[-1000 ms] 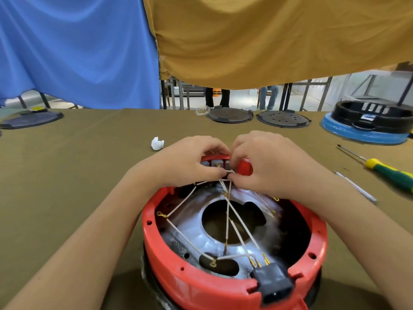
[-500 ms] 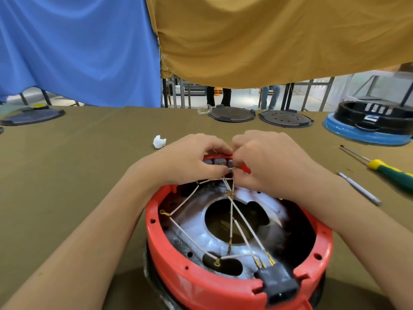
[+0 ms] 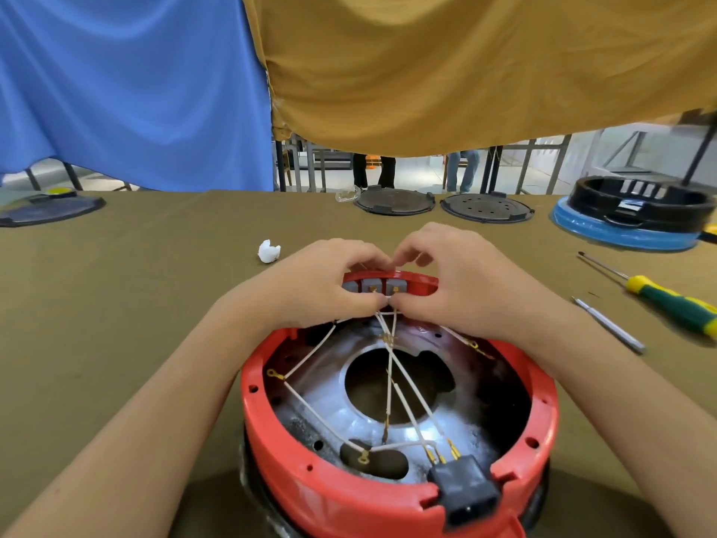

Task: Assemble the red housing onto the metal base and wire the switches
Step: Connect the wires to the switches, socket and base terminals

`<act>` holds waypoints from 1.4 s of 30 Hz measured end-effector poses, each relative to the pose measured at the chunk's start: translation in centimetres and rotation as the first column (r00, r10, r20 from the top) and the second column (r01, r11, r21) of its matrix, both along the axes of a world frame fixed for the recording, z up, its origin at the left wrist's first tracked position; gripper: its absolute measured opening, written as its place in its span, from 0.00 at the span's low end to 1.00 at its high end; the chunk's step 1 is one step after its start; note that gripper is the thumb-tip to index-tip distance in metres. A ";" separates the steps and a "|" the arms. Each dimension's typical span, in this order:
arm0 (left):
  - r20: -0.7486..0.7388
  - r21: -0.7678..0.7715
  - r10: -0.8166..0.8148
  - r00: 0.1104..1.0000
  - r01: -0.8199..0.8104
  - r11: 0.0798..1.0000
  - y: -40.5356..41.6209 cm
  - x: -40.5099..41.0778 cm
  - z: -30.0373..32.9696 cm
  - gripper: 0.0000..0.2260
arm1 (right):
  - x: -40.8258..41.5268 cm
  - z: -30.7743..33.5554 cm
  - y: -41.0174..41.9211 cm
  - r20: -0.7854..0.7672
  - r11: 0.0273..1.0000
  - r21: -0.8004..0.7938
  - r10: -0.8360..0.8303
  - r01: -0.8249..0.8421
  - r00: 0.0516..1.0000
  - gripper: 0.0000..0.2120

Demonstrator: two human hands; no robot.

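Hands meet at the far rim of the housing (image 3: pixel 349 495): the left hand (image 3: pixel 326 281) and right hand (image 3: pixel 461 281) both curl in, thumbs and fingertips pinching the white wires (image 3: pixel 392 366) just below the grey switches (image 3: pixel 374 286) set in that rim. The wires fan back across the metal base (image 3: pixel 329 405) inside the housing to a black socket (image 3: pixel 465 491) at the near edge. The housing stands on the table (image 3: pixel 116 289). A screwdriver (image 3: pixel 667 297) lies to the right, and a white scrap (image 3: pixel 268 251) lies to the left.

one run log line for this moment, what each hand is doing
left hand: pinches white wires | right hand: pinches same wires | site: grey switches, red housing
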State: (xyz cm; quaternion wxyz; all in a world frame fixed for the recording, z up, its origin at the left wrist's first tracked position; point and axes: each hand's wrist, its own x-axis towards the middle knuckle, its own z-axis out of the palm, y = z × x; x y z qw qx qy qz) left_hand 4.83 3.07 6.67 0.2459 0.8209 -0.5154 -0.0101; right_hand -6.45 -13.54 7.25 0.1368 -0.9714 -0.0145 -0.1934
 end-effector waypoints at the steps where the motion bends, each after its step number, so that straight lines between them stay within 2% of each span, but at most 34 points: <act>1: 0.023 0.003 0.009 1.000 -0.010 1.000 0.0 0.0 -0.1 0.17 | 0.0 -0.1 -0.1 -0.034 0.998 0.063 0.010 -0.008 0.999 0.18; 4: 0.068 0.025 0.016 0.998 -0.018 1.000 -0.1 0.0 -0.2 0.17 | 0.0 -0.3 -0.2 -0.079 0.988 0.153 0.022 -0.009 0.997 0.18; 8: 0.071 0.054 0.002 0.997 -0.005 0.999 -0.1 0.1 0.1 0.15 | 0.3 -0.5 -0.3 -0.053 0.991 0.137 0.001 0.007 0.999 0.12; 13: 0.078 0.068 0.009 0.997 -0.015 0.998 -0.2 0.1 0.2 0.14 | 0.6 -0.6 -0.4 -0.044 0.993 0.119 -0.006 0.011 0.999 0.12; 18: 0.039 0.021 0.046 0.998 -0.047 0.999 0.1 0.2 -0.1 0.23 | 0.5 -0.7 -0.7 -0.078 0.989 0.150 -0.001 0.012 0.997 0.18; 22: 0.042 -0.010 0.048 0.998 -0.047 0.999 0.2 0.3 -0.2 0.13 | 0.5 -0.5 -0.5 -0.100 0.990 0.139 -0.005 0.019 0.995 0.11; 25: 0.027 -0.015 0.039 0.999 -0.039 0.999 0.2 0.2 -0.1 0.11 | 0.6 -0.4 -0.5 -0.101 0.990 0.142 -0.001 0.016 0.995 0.09; 29: 0.032 0.010 0.039 0.999 -0.039 0.999 0.3 0.1 0.1 0.13 | 0.5 -0.4 -0.3 -0.094 0.994 0.111 0.020 -0.009 0.995 0.11; 33: -0.071 -0.015 0.024 0.997 -0.025 1.000 0.8 0.1 0.3 0.15 | 0.5 -0.3 -0.1 -0.130 0.998 0.042 0.051 -0.046 0.990 0.14; 42: 0.009 0.008 0.005 1.000 -0.005 1.000 0.7 0.2 0.4 0.15 | 0.9 -0.4 -0.1 -0.133 1.000 -0.017 0.010 -0.012 0.991 0.14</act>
